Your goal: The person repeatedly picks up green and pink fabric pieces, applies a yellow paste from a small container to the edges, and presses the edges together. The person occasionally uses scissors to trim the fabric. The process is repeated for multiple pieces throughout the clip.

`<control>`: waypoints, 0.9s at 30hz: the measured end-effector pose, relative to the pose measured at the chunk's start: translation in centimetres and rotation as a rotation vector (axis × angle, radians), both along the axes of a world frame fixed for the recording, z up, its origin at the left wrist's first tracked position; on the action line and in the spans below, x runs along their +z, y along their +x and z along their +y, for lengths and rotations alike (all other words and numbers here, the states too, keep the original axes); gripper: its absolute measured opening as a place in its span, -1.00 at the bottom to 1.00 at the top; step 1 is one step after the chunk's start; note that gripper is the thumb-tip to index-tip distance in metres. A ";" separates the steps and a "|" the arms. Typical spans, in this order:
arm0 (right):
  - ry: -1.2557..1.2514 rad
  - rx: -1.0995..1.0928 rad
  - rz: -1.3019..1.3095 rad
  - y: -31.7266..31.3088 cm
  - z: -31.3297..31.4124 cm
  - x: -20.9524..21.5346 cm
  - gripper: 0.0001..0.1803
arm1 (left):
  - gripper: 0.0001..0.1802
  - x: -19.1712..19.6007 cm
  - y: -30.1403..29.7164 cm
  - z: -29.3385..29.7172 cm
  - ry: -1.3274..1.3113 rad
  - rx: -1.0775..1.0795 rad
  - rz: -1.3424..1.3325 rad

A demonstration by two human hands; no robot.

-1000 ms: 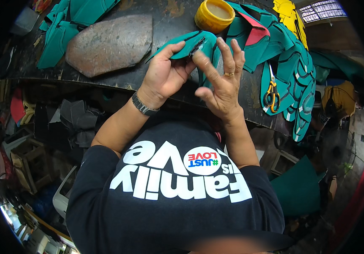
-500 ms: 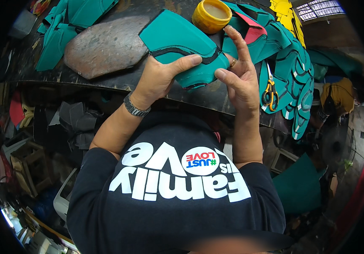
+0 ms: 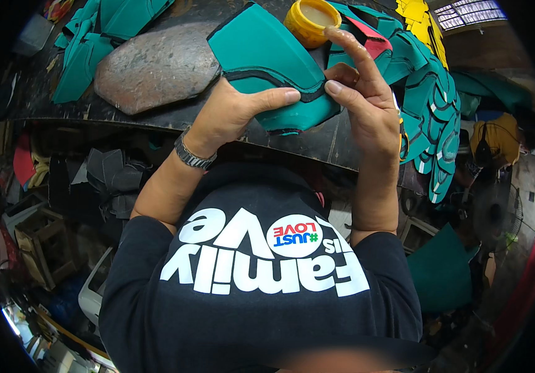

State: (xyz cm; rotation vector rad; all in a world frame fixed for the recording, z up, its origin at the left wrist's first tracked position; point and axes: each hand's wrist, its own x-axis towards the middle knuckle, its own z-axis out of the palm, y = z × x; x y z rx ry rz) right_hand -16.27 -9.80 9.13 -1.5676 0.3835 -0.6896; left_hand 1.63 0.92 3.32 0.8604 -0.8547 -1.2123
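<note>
While left hand [image 3: 230,115] pinches teal cut piece [image 3: 267,62], right hand [image 3: 367,105] grips edge, forefinger raised.

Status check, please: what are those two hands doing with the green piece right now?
Left hand and right hand both gripping the teal cut piece, thumbs along its black edge. Piece held above dark workbench. Yellow tub just behind; nothing in the way.

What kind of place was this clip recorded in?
Probably a small craft workshop, perhaps for shoe or leather goods. Both hands, left hand and right hand, hold a teal cut piece over a dark workbench, with stacks of similar teal pieces, a flat stone slab and an open yellow pot.
</note>
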 end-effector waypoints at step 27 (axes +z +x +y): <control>-0.544 -0.426 0.146 -1.9 0.8 -3.3 -0.62 | -0.09 0.2 -0.6 -1.0 -0.159 -0.002 0.141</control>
